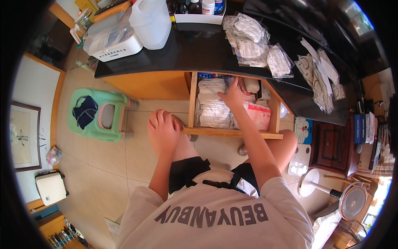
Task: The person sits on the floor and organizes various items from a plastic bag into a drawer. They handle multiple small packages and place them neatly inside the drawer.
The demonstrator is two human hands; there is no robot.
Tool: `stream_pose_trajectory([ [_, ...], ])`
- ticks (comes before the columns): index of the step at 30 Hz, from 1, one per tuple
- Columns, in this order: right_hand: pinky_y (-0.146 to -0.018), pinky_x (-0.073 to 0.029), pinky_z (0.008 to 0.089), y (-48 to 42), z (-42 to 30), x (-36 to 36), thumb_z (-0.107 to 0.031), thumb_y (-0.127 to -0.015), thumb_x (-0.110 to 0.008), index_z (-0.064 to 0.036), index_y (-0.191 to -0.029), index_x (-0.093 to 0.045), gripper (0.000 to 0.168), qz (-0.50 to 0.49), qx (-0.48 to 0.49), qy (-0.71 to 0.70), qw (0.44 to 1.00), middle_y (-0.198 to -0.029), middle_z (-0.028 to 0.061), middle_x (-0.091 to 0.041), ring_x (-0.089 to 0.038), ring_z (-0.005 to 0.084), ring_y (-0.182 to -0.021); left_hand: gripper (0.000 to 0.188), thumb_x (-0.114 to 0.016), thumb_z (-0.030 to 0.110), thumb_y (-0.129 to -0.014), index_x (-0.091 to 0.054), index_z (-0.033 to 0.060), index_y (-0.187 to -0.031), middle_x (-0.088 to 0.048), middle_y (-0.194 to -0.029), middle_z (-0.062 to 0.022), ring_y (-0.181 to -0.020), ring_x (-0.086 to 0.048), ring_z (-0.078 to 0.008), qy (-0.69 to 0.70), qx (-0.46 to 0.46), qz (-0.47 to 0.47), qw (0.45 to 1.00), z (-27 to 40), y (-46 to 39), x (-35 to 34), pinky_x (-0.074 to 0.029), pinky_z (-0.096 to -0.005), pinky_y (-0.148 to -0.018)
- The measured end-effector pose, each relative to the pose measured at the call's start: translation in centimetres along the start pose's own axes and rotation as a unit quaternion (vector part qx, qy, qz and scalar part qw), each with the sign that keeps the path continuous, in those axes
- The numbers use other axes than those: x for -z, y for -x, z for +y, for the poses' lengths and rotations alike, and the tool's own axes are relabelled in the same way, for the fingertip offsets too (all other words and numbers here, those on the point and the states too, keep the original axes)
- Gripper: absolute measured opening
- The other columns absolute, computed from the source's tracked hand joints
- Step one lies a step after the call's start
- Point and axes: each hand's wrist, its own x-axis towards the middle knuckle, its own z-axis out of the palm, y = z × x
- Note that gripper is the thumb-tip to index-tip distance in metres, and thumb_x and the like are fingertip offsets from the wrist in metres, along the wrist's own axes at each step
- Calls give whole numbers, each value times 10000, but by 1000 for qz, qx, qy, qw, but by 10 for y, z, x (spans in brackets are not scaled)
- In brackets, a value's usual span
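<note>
My right hand [233, 96] reaches into the pulled-out wooden drawer [233, 132], its fingers spread near the back; the fingertips partly pass behind plastic wrap, so I cannot tell whether they grip anything. Beneath and left of it lie stacks of plastic-wrapped white packets [214, 113]. A red-and-white packet [259, 115] is at the drawer's right, with a white bottle [252, 85] behind it. My left hand [163, 129] rests on my left knee, holding nothing. On the black desktop above the drawer are a pile of wrapped white packets [250, 40] and a separate group of wrapped pale items [321, 77].
A lidded plastic box [113, 48], a translucent jug [150, 25] and a white tray of bottles [199, 18] stand on the desktop's left and back. A green stool [80, 130] bearing dark cloth [85, 112] is left; a white fan [353, 200] stands right.
</note>
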Motion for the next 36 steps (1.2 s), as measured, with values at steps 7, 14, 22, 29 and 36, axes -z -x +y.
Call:
stream_pose_trajectory([
  [7,-1136,-257,532,7,23,-42,-368,-891,-619,-126,-1399,-473,581,67,382,144,910,-1448,136,-442,-324,322,-1396,231,-632,217,-807,-663,87,-995,-549,-1218,-68,-1242,-453,-286,2,-22,-1,1000,7,-6,7,-336,-483,-1060],
  [14,-1131,-222,565,6,9,-71,-348,-929,-499,-192,-1385,-498,482,7,325,92,941,-1470,119,-430,-320,339,-1398,221,-621,208,-827,-656,92,-1012,-538,-1245,-56,-1277,-427,-289,-1,-10,-18,1000,5,-4,7,-326,-505,-1075],
  [22,-1120,-178,608,-22,6,-88,-336,-904,-496,-197,-1406,-464,522,-6,264,70,962,-1500,108,-379,-258,330,-1427,232,-618,223,-828,-647,103,-1024,-532,-1245,-55,-1282,-421,-285,-11,-6,-28,1000,3,-2,8,-325,-503,-1073],
  [29,-1113,-216,621,-27,2,-77,-313,-895,-541,-171,-1401,-456,533,-9,254,55,966,-1486,137,-387,-288,313,-1416,239,-628,227,-814,-650,95,-1012,-532,-1234,-61,-1259,-440,-288,-15,-18,-19,1000,3,-4,8,-336,-493,-1064],
  [36,-1074,-273,610,9,12,-60,-427,-874,-599,-150,-1331,-521,541,140,177,139,964,-1355,170,-496,-423,357,-1303,207,-631,220,-812,-663,90,-969,-553,-1202,-61,-1248,-450,-287,-7,-23,6,1000,7,-5,7,-349,-481,-1050],
])
